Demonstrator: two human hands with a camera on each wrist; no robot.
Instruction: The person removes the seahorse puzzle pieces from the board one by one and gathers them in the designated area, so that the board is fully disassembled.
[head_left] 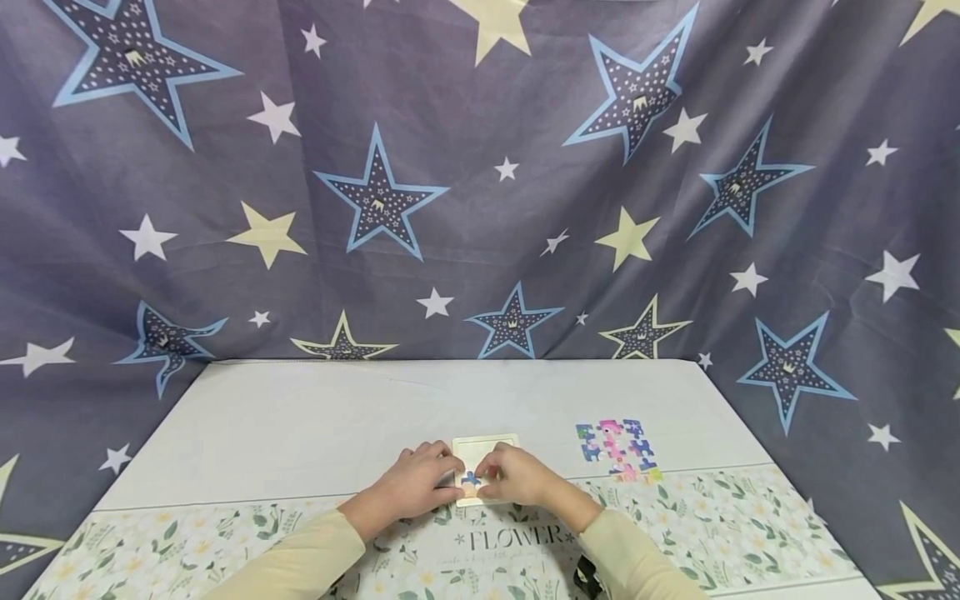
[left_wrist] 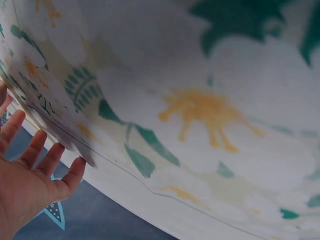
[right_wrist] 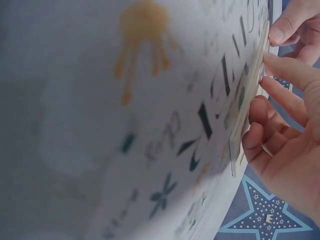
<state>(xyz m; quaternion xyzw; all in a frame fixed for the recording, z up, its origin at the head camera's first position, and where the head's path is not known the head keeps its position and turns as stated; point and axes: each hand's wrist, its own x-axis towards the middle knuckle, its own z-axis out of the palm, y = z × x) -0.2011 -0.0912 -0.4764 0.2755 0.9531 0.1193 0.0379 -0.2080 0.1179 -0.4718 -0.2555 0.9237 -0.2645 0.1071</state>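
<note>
A pale puzzle tray (head_left: pixel 495 447) with a raised rim lies on the table in front of me. My left hand (head_left: pixel 416 483) holds its left side, fingers bent over the edge and thumb near the lower corner. The left wrist view shows the outer fingers (left_wrist: pixel 36 148) spread close over the table. My right hand (head_left: pixel 519 475) reaches in from the right and pinches at a blue puzzle piece (head_left: pixel 470 478) in the tray's lower part. A peach-coloured puzzle piece (head_left: pixel 470 492) lies just below it. In the right wrist view, the outer fingers (right_wrist: pixel 254 134) curl beside the tray's edge (right_wrist: pixel 235 159).
To the right, several loosely joined pink, blue and purple puzzle pieces (head_left: pixel 613 446) lie on the table. The white table (head_left: pixel 300 417) carries a floral runner (head_left: pixel 720 517). A dark star-patterned cloth (head_left: pixel 465 275) hangs behind. A small black object (head_left: pixel 587 577) sits by the right sleeve.
</note>
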